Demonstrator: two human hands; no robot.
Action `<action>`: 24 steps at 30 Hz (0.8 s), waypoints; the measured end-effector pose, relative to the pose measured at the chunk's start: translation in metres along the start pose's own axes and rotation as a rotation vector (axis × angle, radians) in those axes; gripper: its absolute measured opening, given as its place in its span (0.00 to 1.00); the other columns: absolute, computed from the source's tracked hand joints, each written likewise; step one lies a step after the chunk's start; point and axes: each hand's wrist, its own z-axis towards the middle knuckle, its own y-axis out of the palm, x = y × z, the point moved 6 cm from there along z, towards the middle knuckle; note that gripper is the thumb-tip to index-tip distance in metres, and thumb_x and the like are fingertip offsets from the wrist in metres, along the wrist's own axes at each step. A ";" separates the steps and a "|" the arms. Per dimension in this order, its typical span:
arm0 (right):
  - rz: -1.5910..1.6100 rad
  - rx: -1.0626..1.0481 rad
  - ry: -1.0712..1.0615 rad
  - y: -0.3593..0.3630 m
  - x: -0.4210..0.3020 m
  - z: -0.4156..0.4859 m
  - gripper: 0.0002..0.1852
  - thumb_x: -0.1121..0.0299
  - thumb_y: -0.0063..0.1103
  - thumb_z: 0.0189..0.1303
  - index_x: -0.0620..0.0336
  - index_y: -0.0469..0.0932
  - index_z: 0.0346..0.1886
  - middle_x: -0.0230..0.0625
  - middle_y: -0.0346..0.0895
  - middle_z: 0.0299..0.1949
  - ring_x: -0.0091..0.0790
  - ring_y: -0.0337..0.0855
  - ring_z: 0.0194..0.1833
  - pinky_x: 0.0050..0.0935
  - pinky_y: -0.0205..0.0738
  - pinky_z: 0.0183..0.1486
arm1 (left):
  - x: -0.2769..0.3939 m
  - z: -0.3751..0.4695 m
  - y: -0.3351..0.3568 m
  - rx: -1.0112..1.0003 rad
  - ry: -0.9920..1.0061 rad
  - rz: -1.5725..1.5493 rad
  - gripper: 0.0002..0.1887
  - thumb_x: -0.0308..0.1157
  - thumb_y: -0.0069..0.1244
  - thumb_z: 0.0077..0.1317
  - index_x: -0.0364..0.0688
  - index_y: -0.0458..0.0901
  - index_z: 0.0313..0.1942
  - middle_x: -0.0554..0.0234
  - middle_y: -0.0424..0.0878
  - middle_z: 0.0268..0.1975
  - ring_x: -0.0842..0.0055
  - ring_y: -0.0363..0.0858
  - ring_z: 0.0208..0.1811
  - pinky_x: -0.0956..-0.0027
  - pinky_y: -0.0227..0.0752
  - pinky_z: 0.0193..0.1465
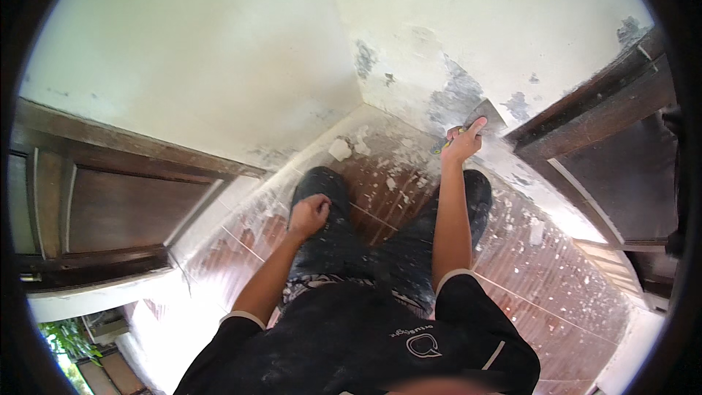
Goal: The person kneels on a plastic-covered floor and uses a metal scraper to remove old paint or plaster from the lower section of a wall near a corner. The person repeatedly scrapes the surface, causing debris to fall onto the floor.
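My right hand (463, 142) grips a putty knife (488, 115) with a wide metal blade and a dark handle with yellow marks. Its blade lies at the lower part of the right-hand wall (493, 22), beside a grey patch (458, 88) where paint has come off; whether it touches the wall I cannot tell. Over my left knee, my left hand (310, 214) rests with its fingers curled and nothing visible in them. Paint flakes (392, 182) lie on the brown tiled floor (378, 214) between my knees, with larger pieces (341, 148) close to the corner.
Dark wooden frames stand on both sides, a panelled one (137, 208) at left and another (620, 175) at right. The left-hand wall (192, 55) meets the right one in the corner ahead. More flakes (537, 230) cover the floor at right. Green leaves (68, 337) show at lower left.
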 end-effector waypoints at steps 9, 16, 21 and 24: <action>0.106 -0.050 0.218 0.020 0.016 -0.023 0.29 0.38 0.58 0.71 0.57 0.68 0.31 0.28 0.60 0.17 0.27 0.66 0.15 0.31 0.59 0.16 | -0.034 -0.023 -0.013 -0.027 -0.208 0.002 0.06 0.33 0.54 0.65 0.44 0.86 0.39 0.52 0.88 0.31 0.54 0.87 0.35 0.54 0.79 0.40; -0.324 -0.228 0.196 -0.017 0.049 -0.095 0.25 0.43 0.58 0.73 0.58 0.68 0.41 0.29 0.66 0.22 0.29 0.71 0.18 0.33 0.67 0.20 | -0.057 -0.012 -0.012 -0.037 -0.261 -0.047 0.06 0.33 0.53 0.65 0.42 0.85 0.37 0.51 0.88 0.31 0.53 0.88 0.36 0.52 0.80 0.42; -0.187 -0.255 0.233 -0.026 0.033 -0.075 0.25 0.42 0.58 0.72 0.53 0.64 0.51 0.31 0.68 0.25 0.33 0.72 0.20 0.37 0.71 0.23 | -0.069 -0.012 -0.011 -0.016 -0.260 -0.102 0.06 0.32 0.52 0.64 0.43 0.85 0.36 0.50 0.87 0.30 0.53 0.87 0.35 0.52 0.79 0.41; -0.189 -0.268 0.244 -0.022 0.009 -0.049 0.27 0.38 0.56 0.71 0.52 0.63 0.49 0.32 0.67 0.23 0.35 0.71 0.18 0.39 0.70 0.22 | -0.074 -0.012 -0.010 -0.006 -0.254 -0.139 0.06 0.32 0.52 0.64 0.42 0.85 0.36 0.50 0.87 0.29 0.53 0.87 0.34 0.53 0.79 0.40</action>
